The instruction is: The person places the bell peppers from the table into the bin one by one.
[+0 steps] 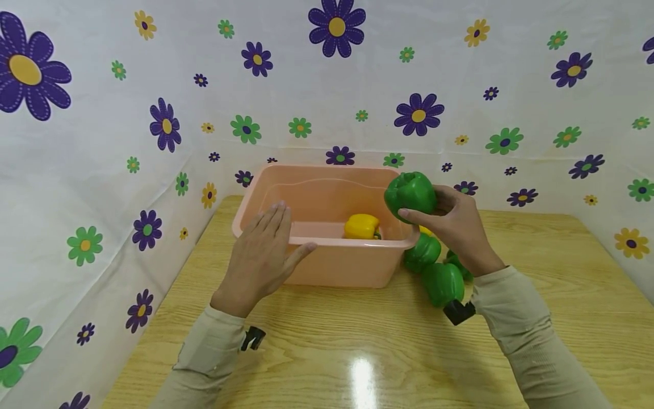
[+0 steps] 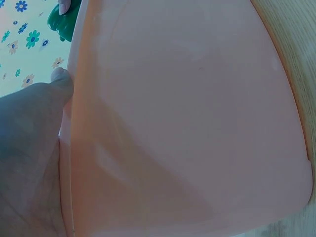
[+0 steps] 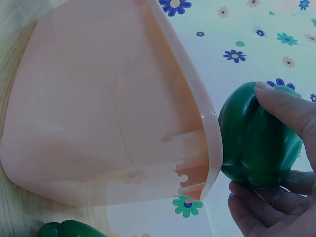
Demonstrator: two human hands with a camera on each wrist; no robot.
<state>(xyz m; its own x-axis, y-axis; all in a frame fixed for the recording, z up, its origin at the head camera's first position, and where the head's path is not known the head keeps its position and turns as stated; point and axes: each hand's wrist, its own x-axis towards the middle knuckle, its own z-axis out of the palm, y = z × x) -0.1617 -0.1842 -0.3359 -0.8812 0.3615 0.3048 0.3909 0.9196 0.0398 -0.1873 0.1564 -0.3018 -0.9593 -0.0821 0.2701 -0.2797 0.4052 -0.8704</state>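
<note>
No texts, no labels, no brands, no numbers, no signs can be read in any view.

Place: over my feed I see a screened-off tabletop space; home, lab or studio, I cannot tell | Sides: flower-printed white sheeting (image 1: 327, 102) left, ahead and right | Surface: wood-grain table (image 1: 327, 324), its top catching a bright glare
</note>
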